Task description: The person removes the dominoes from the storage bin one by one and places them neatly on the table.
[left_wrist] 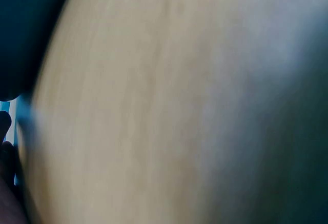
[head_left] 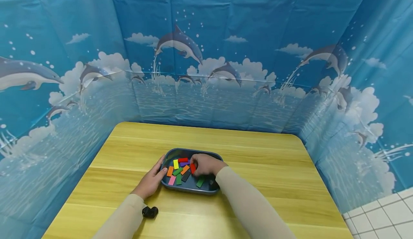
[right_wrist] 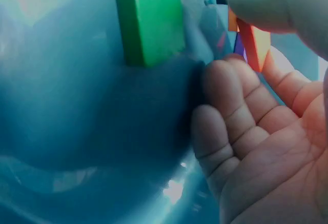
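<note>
A dark blue tray (head_left: 193, 190) holds several coloured blocks lying flat, among them a yellow block (head_left: 175, 164), a pink block (head_left: 172, 180) and a green block (head_left: 200, 182). My left hand (head_left: 151, 181) holds the tray's left end, thumb on the rim. Inside the tray, my right hand (head_left: 205, 164) pinches a red block (head_left: 193, 168) between thumb and fingers. In the right wrist view the red block (right_wrist: 254, 44) shows between the thumb and fingers of my right hand (right_wrist: 271, 131), and a green block (right_wrist: 154, 21) lies apart from them.
The tray stands on a yellow wood-grain table (head_left: 264, 167). A dolphin-print curtain (head_left: 206, 99) hangs behind and at both sides. White tiles (head_left: 384, 214) show at the lower right. A small black object (head_left: 150, 212) is at my left wrist.
</note>
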Available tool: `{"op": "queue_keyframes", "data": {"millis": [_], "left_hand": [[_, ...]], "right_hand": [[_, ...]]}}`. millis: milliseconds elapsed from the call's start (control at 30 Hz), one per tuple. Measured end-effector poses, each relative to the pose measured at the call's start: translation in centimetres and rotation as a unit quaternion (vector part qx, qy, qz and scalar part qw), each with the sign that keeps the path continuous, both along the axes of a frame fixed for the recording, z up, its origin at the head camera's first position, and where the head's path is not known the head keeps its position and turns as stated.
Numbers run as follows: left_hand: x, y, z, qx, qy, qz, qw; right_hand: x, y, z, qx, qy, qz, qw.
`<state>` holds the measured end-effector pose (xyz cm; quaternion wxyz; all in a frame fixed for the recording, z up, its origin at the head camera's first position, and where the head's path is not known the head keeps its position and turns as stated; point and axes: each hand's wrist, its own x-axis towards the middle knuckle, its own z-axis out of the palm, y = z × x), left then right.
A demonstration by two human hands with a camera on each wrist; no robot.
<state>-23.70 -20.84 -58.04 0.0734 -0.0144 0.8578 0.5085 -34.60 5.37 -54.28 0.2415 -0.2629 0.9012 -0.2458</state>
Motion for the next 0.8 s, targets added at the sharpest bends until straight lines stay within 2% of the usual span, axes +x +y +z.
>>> {"op": "queue_keyframes", "data": {"millis": [133,333,500,633,800], "left_hand": [[-0.1,-0.1,-0.3,0.000,0.001,-0.001,1.0000],[-0.2,-0.1,-0.4,0.002,-0.008,-0.001,1.0000],[-0.1,-0.2,-0.5,0.001,-0.007,-0.003,1.0000],[0.0,-0.3,-0.5,-0.003,-0.004,-0.007,1.0000],[0.1,-0.3,-0.2,-0.005,-0.005,-0.006,1.0000]], "right_hand": [[-0.1,0.4,1.2,-0.022,-0.011,-0.008,0.9997],[-0.4,2.0,3.8,-0.106,-0.034,-0.030,0.9933],[-1.0,4.5,5.5,-0.144,-0.015,-0.074,0.9867],[-1.8,7.2,5.8,-0.160,0.008,-0.121,0.9796],[-2.2,10.6,4.9,-0.158,0.026,-0.180,0.9706]]}}
